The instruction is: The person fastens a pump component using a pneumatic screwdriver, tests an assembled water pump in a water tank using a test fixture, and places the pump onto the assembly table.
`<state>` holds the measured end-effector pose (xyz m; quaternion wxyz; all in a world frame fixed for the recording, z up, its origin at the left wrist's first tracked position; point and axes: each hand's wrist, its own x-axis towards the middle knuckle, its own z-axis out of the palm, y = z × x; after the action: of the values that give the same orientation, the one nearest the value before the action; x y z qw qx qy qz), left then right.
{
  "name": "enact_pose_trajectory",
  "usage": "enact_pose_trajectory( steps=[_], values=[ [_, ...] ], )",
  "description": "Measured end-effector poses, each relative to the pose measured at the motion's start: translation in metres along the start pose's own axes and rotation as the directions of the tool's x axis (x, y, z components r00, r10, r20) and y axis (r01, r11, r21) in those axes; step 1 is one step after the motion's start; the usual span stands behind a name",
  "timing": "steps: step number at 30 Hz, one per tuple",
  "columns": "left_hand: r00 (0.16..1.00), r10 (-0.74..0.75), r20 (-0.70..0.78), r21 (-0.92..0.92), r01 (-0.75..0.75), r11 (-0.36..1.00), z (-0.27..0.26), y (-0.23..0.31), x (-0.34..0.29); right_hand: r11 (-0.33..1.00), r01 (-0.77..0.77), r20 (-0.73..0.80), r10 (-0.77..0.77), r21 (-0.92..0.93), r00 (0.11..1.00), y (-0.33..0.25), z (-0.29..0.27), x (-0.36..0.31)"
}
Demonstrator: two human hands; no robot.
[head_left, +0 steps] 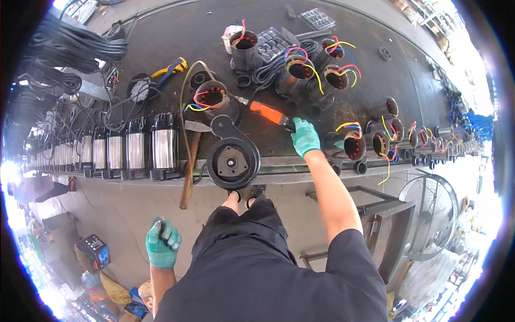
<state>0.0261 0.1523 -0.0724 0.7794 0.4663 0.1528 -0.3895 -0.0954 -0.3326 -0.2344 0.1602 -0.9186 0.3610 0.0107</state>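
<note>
My right hand point(306, 137), in a green glove, is closed at the black end of an orange air tool point(267, 112), which lies slantwise over the bench; its fingers partly hide that end. A metal fitting and a hose join the tool's other end. Low on the left, away from the bench, my gloved left hand point(162, 244) is curled around a small black part point(162, 225) whose shape is mostly covered. Between the hands, at the bench edge, sits a round black pump casing point(232, 162) with a metal plate inside. Behind it stands a motor housing point(214, 98) with coloured wires.
A wooden-handled hammer point(190, 172) overhangs the bench edge. Silver motor bodies point(164, 146) line the left edge. Several wired motor housings point(351, 146) lie along the right. Farther back are a yellow-and-blue tool point(171, 70) and a parts tray point(272, 44). A large fan point(429, 214) stands at right.
</note>
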Motion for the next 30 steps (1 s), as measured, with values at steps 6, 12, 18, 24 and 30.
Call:
enact_pose_trajectory(
  steps=[6, 12, 18, 24, 30],
  values=[
    [0.996, -0.071, 0.055, -0.024, 0.073, 0.997, -0.002, 0.009, 0.026, 0.993, -0.105, 0.176, 0.111, -0.046, 0.978, 0.002, -0.007, 0.001],
    [0.988, -0.115, 0.106, -0.065, 0.122, 0.99, -0.015, 0.016, 0.059, 0.735, -0.424, 0.22, 0.363, 0.529, 0.905, 0.028, -0.01, -0.02],
    [0.973, -0.152, 0.171, -0.039, 0.161, 0.986, -0.009, 0.02, 0.086, 0.055, -0.496, 0.454, 0.324, 0.867, 0.83, 0.019, -0.026, -0.036],
    [0.974, -0.171, 0.149, 0.044, 0.166, 0.985, 0.012, 0.024, 0.094, -0.158, -0.515, 0.538, 0.208, 0.842, 0.817, 0.026, -0.026, -0.046],
    [0.998, -0.036, 0.05, 0.015, 0.035, 0.999, 0.038, 0.009, 0.072, -0.186, -0.475, 0.504, 0.173, 0.86, 0.846, 0.017, -0.018, -0.034]
  ],
)
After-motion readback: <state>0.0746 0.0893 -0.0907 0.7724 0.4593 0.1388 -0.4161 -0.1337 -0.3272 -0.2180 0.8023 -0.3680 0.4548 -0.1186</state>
